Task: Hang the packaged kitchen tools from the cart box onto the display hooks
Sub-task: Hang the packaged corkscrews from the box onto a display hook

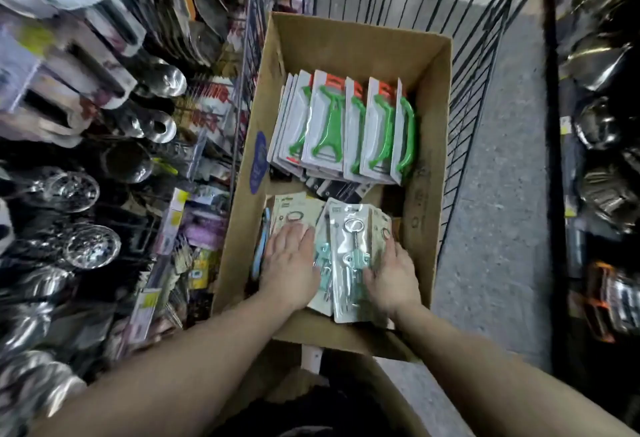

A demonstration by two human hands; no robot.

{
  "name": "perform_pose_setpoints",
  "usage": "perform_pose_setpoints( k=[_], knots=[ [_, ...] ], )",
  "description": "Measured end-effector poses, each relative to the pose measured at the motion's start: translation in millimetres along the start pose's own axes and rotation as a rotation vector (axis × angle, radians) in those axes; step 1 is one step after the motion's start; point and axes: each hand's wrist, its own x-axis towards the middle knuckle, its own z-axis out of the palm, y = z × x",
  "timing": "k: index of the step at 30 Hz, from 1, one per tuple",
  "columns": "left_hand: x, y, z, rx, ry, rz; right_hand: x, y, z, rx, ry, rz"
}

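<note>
A cardboard box sits in a wire cart. At its near end lies a pile of carded corkscrew packs, beige cards with teal and metal tools. My left hand lies flat on the left packs, fingers straight. My right hand holds the right side of the pile, its fingers curled around the packs' edge. Further back in the box stand several packs of green peelers.
The display hooks on the left carry hanging ladles and strainers and carded tools. The black wire cart wall rises at the right, beside a grey floor aisle. Metal pots fill the right shelving.
</note>
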Motion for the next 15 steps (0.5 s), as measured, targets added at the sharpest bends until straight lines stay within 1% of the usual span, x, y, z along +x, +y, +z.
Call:
perform_pose_setpoints(
  k=[2, 4, 6, 8, 15],
  knots=[
    [6, 4, 5, 0.047, -0.049, 0.032, 2, 2, 3, 0.035, 0.015, 0.06],
    [8, 8, 9, 0.083, -0.107, 0.038, -1, 3, 4, 0.044, -0.026, 0.115],
    [12, 13, 14, 0.118, -0.158, 0.043, -3, 4, 8, 0.059, -0.044, 0.121],
    [15, 15, 17, 0.14, -0.164, 0.03, -4, 4, 8, 0.067, -0.079, 0.138],
    [36, 31, 30, 0.044, -0.212, -0.067, 3, 9, 7, 0.151, -0.183, 0.168]
  ],
)
